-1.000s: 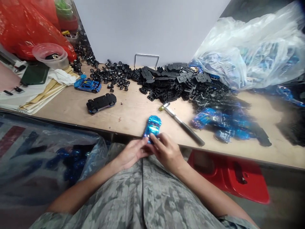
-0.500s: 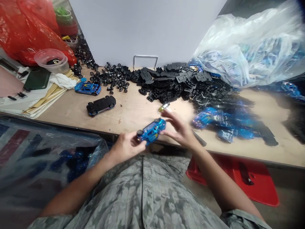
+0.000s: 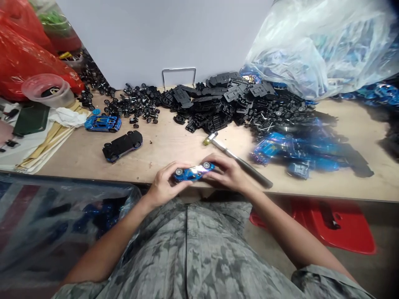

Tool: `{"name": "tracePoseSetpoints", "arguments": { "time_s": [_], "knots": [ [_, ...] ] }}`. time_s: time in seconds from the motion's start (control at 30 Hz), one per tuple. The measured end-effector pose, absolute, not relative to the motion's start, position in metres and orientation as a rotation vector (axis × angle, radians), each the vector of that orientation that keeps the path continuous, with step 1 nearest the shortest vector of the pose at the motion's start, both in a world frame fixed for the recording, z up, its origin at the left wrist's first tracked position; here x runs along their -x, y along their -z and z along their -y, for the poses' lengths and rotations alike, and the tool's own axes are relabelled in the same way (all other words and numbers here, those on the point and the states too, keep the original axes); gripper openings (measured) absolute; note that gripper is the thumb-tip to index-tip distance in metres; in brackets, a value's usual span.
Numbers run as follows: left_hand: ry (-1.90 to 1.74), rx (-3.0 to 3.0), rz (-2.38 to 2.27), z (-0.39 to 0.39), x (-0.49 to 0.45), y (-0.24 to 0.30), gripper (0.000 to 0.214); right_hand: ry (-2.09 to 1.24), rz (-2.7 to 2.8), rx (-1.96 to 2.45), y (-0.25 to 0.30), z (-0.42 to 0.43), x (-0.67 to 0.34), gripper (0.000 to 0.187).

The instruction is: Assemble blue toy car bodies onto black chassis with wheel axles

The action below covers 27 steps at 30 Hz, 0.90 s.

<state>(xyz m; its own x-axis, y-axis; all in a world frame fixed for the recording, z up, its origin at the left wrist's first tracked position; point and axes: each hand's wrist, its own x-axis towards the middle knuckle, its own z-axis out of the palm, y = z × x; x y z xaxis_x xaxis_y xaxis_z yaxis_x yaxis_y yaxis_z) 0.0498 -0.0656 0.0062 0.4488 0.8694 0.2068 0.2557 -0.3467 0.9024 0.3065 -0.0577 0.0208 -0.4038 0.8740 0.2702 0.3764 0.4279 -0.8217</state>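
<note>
A shiny blue toy car [image 3: 193, 173] is held between my two hands at the table's front edge, wheels facing up and away from me. My left hand [image 3: 165, 185] grips one end, thumb below and fingers above. Around the other end, my right hand [image 3: 229, 172] closes in the same way. Just beyond my right hand lies a small hammer [image 3: 241, 162] with a yellowish face and a dark handle. To the left, a toy car lies with its black underside [image 3: 123, 146] up, and a blue toy car [image 3: 102, 123] rests behind it.
Black chassis plates [image 3: 215, 101] are heaped at the back, beside wheel-and-axle sets [image 3: 134, 104]. Blue car bodies [image 3: 280, 149] lie blurred at right. A clear plastic bag [image 3: 311, 54] bulges behind them. A red stool [image 3: 346, 228] stands below the table edge; a plastic-lined container [image 3: 131, 195] is at left.
My right hand has closed on the free end of the toy car. The car has turned more level, its wheels tipped upward. The view has shifted slightly, uncovering the hammer's handle.
</note>
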Motion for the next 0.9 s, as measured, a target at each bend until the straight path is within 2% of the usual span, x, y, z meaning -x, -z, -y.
{"name": "tracePoseSetpoints", "arguments": {
  "time_s": [0.27, 0.5, 0.9],
  "knots": [
    [-0.898, -1.651, -0.931, 0.067, -0.057, -0.012, 0.030, -0.932, 2.003, 0.915, -0.021, 0.058, -0.303, 0.030],
    [-0.873, -1.368, -1.057, 0.070, -0.068, -0.020, 0.023, -1.009, 1.972, 0.887, -0.018, 0.056, -0.301, 0.037],
    [-0.852, -1.334, -1.119, 0.067, -0.072, -0.029, 0.018, -1.076, 1.880, 0.775, -0.010, 0.051, -0.296, 0.029]
  ]
}}
